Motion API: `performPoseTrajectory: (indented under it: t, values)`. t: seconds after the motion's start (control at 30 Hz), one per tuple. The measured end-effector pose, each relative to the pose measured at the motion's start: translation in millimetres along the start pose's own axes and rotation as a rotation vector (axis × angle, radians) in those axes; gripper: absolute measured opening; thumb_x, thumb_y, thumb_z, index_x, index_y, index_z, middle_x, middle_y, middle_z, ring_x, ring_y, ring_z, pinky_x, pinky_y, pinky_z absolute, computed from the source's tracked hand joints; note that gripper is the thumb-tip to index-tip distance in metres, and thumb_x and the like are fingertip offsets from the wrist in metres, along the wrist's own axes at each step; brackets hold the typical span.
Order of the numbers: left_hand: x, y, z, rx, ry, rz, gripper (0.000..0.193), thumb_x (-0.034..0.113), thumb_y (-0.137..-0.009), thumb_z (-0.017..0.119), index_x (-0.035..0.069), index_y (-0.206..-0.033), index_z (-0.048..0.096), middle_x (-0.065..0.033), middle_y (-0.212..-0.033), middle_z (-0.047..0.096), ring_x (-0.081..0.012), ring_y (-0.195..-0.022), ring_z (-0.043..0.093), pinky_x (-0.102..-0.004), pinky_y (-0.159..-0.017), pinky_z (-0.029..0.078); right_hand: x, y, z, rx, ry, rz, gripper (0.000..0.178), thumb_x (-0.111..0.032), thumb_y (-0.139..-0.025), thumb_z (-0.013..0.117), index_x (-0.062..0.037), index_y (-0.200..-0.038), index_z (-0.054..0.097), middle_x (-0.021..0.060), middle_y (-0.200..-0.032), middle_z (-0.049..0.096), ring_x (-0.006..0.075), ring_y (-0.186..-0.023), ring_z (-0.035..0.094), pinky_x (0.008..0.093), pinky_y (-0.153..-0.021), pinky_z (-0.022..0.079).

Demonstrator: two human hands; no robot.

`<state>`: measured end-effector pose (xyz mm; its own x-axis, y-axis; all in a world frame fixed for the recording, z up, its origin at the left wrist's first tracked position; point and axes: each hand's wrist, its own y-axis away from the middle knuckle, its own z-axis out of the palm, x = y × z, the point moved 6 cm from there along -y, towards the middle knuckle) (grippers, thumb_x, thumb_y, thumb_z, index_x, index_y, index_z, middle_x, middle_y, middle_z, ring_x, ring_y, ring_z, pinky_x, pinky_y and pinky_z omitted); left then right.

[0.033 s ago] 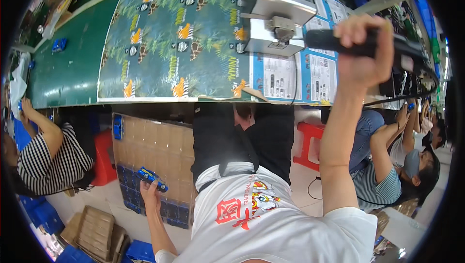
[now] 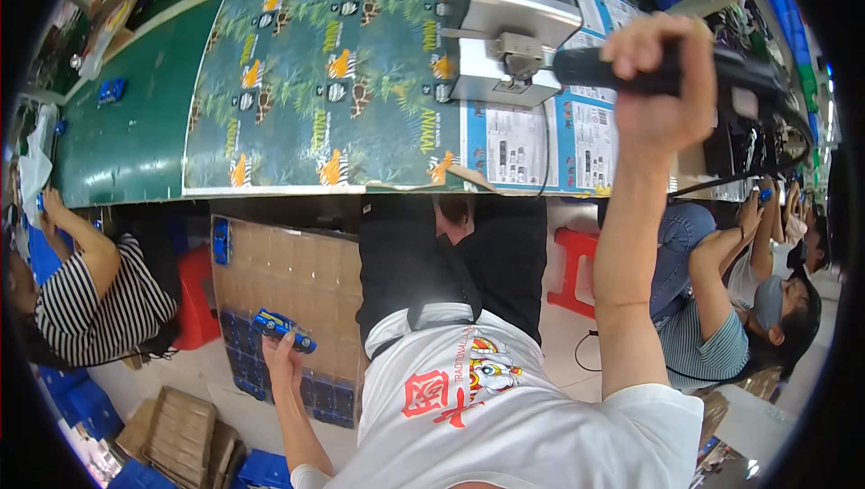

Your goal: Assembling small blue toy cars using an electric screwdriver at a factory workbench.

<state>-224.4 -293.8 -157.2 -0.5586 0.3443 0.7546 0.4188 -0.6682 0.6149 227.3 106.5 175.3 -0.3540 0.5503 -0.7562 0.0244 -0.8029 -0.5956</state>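
The right hand (image 2: pixel 653 83) is closed around the black lever handle (image 2: pixel 622 70) of the press machine (image 2: pixel 514 25), above the printed card sheet (image 2: pixel 333 74) on the counter (image 2: pixel 126 142). The left hand (image 2: pixel 284 354) pinches a blue toy car (image 2: pixel 282 329) at hip level. Step in hand: a press stroke; next, the car likely needs lifting to the counter.

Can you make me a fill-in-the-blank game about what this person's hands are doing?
1. The left hand holds a small toy car coloured ____.
2. The right hand grips the machine's ____ handle.
3. The stool under the bench is ____.

Missing words: blue, black, red.
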Motion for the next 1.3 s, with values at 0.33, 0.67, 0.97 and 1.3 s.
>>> performPoseTrajectory:
  t: [0.33,0.67,0.97,1.3]
  values:
    - [135,-14,300,-0.530,0.154,0.306,0.051,0.019,-0.084,0.070,0.002,-0.126,0.047,-0.0125,-0.105,0.060,-0.0232,-0.084,0.062,-0.0332,-0.072,0.054,16,-16,28,0.071,0.248,-0.187,0.022,-0.014,-0.084,0.078,-0.0026,-0.070,0.066,-0.0008,-0.058,0.061,0.0061,-0.045,0.056,0.0196,-0.044,0.042]
    - [123,-39,414,-0.708,0.043,0.132,0.031,0.025,-0.098,0.059,0.003,-0.120,0.052,-0.0150,-0.105,0.066,-0.0252,-0.085,0.070,-0.0385,-0.066,0.062,28,-15,29,0.127,0.196,0.250,0.031,-0.022,-0.084,0.075,-0.0051,-0.062,0.062,0.0001,-0.049,0.054,0.0082,-0.041,0.051,0.0229,-0.044,0.039]
    - [107,-34,431,-0.719,-0.085,0.266,0.036,0.010,-0.087,0.072,0.002,-0.118,0.056,-0.0095,-0.097,0.069,-0.0165,-0.074,0.069,-0.0300,-0.064,0.059,19,19,72,0.032,-0.296,0.047,0.017,-0.013,-0.093,0.062,-0.0007,-0.094,0.051,0.0062,-0.064,0.054,0.0147,-0.054,0.054,0.0309,-0.058,0.049]
    - [110,-26,433,-0.694,-0.066,0.202,0.029,0.007,-0.084,0.073,0.001,-0.110,0.061,-0.0037,-0.089,0.067,-0.0090,-0.071,0.063,-0.0253,-0.064,0.054,38,27,80,-0.017,-0.067,0.034,0.013,-0.015,-0.097,0.053,-0.0039,-0.091,0.050,0.0062,-0.066,0.050,0.0157,-0.055,0.050,0.0341,-0.058,0.048]
